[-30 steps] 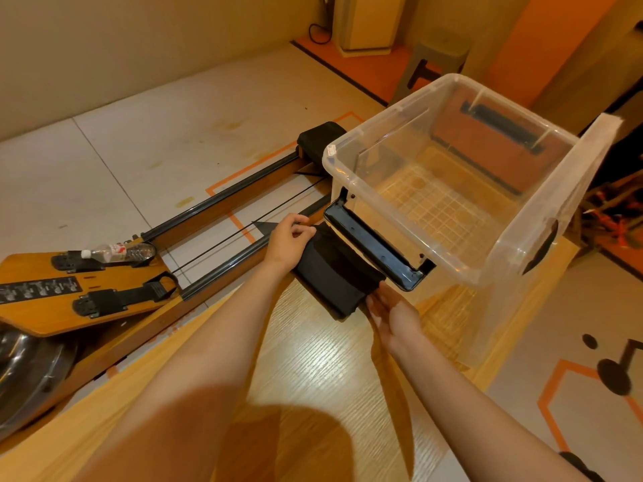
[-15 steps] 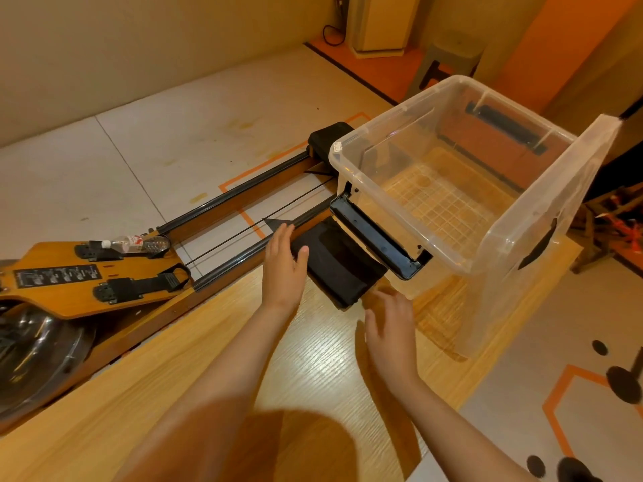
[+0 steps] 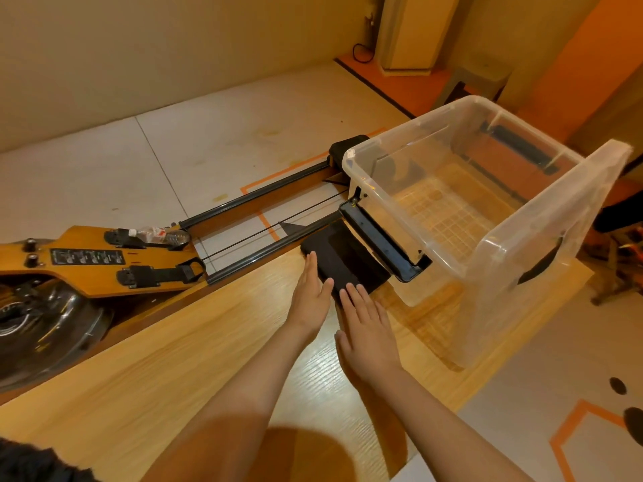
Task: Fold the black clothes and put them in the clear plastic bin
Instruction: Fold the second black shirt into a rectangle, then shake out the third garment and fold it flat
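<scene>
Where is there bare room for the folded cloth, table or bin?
Clear plastic bin: whole floor bare. Wooden table: wide bare stretch left of the left hand, out to the edge above the rowing machine. Crowded: far strip where the folded black cloth lies by the bin's black latch, left hand and right hand at its near edge.

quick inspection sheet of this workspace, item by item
surface: wooden table, pale grain
job's things: folded black clothes lie flat on the table beside the clear plastic bin; no clothes seen inside it
clutter: water bottle lying on the rowing machine left of the table
hands: left hand and right hand flat, fingers straight, touching the clothes' near edge
cables: black cable looped at the far wall
surroundings: floor with orange lines; stool behind the bin
</scene>
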